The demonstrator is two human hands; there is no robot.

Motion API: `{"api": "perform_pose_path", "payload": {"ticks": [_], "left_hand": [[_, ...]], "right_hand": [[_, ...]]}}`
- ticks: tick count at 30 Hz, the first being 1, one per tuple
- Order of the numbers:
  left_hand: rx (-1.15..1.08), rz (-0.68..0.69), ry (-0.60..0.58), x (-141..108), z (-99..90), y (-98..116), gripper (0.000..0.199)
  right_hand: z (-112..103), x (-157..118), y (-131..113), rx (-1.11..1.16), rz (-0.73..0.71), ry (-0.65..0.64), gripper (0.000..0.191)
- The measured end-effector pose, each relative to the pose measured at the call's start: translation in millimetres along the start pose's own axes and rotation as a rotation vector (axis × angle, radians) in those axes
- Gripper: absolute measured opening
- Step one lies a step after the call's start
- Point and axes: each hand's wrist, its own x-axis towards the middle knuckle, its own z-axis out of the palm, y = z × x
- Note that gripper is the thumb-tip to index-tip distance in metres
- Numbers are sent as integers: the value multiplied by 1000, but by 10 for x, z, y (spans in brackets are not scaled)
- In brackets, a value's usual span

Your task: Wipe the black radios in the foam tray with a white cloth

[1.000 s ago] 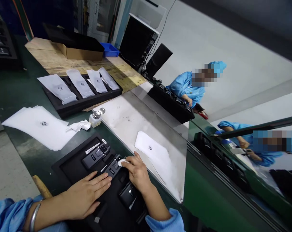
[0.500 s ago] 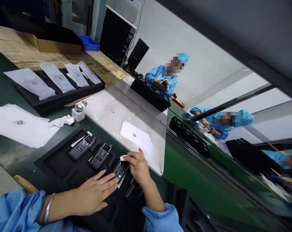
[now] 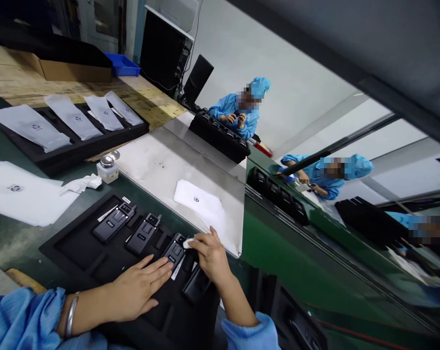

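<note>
A black foam tray [image 3: 74, 243] in front of me holds several small black devices, each with a stubby tip and a printed label. Fingers stretched out, my left hand [image 3: 138, 289] lies flat, its fingertips on the lower end of the third device [image 3: 174, 251]. Pinched in my right hand [image 3: 211, 255] is a small white wad of cloth or tissue [image 3: 187, 243], close beside that device's upper end. Below my right hand another black device [image 3: 196, 284] sits partly hidden in the tray. Two more devices, one of them the leftmost device [image 3: 114, 222], rest to the left.
A dispenser bottle [image 3: 107, 169] stands behind the tray, near a crumpled tissue [image 3: 83, 183] and white sleeves [image 3: 26, 194]. More sleeves [image 3: 198, 200] lie on the white board [image 3: 150, 155]. Another foam tray [image 3: 59, 163] carries filled sleeves. Co-workers in blue sit beyond.
My right hand has drawn the white wad slightly back from the third device's upper end, uncovering it. My left hand stays on the device. The whole view has shifted a little.
</note>
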Motion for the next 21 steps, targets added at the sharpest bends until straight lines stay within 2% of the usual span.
{"api": "perform_pose_path", "payload": {"ticks": [3, 6, 9, 12, 14, 17, 19, 21], "left_hand": [[11, -2, -5, 7, -8, -3, 79], [28, -6, -1, 9, -17, 1, 75], [45, 4, 17, -3, -17, -7, 74], [70, 15, 56, -17, -3, -31, 74], [96, 21, 74, -3, 8, -23, 70], [120, 78, 81, 97, 32, 91, 66], [108, 171, 76, 215, 64, 231, 68], [92, 264, 57, 347, 118, 377, 71]], "right_hand": [[137, 228, -102, 34, -24, 35, 38], [227, 271, -126, 45, -37, 7, 39], [165, 67, -52, 28, -11, -31, 39], [-49, -296, 83, -10, 48, -105, 42], [-232, -564, 172, -20, 123, -51, 41], [-443, -867, 252, -34, 220, 111, 35], [-472, -928, 248, -43, 233, 146, 33], [-401, -874, 205, -43, 217, 117, 35]]}}
